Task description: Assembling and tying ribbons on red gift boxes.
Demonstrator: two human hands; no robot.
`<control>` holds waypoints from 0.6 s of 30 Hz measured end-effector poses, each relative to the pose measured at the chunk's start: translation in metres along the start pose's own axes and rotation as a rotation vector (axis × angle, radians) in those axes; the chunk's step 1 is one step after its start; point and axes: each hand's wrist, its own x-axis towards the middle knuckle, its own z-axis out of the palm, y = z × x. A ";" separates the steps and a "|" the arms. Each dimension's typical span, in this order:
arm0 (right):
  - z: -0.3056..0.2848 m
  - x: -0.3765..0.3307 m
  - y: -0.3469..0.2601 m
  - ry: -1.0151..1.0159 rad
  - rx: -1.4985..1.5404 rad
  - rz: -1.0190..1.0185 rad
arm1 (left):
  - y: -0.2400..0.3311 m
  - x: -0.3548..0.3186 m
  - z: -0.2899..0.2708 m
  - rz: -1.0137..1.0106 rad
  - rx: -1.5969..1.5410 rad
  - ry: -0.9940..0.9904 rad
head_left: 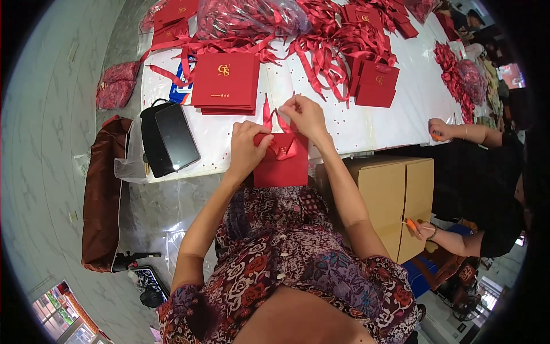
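Note:
A red paper gift bag point(281, 174) with gold print lies at the table's near edge, close to my body. My left hand point(248, 144) grips its upper left part between thumb and fingers. Red ribbon point(267, 112) rises from the bag's top, between my two hands. At the bag's upper right, my right hand point(305, 116) is closed in a pinch on the ribbon; the exact spot between its fingertips is hard to make out.
Beyond my left hand is a stack of red bags point(225, 80). A dark phone point(177, 136) lies on a black pouch at the left. Red ribbons point(321, 63) and more bags point(376, 85) cover the far side. A cardboard box point(378, 195) stands right, beside a co-worker's hands holding orange-handled tools.

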 end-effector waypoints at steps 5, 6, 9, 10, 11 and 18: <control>0.019 -0.008 0.004 0.033 -0.251 -0.102 | 0.012 0.015 0.009 0.004 0.100 -0.006; 0.019 -0.008 0.002 -0.017 -0.243 -0.054 | 0.012 0.018 0.013 0.026 0.167 -0.006; 0.024 -0.010 0.006 0.055 -0.233 -0.104 | 0.009 0.022 0.025 0.023 0.281 -0.013; 0.024 -0.011 0.009 0.057 -0.233 -0.105 | 0.007 0.022 0.029 -0.003 0.327 -0.021; 0.021 -0.013 0.010 0.045 -0.150 -0.092 | 0.005 0.021 0.032 -0.001 0.326 -0.020; 0.020 -0.022 0.013 -0.094 0.316 0.108 | -0.001 0.015 0.040 -0.116 0.156 0.031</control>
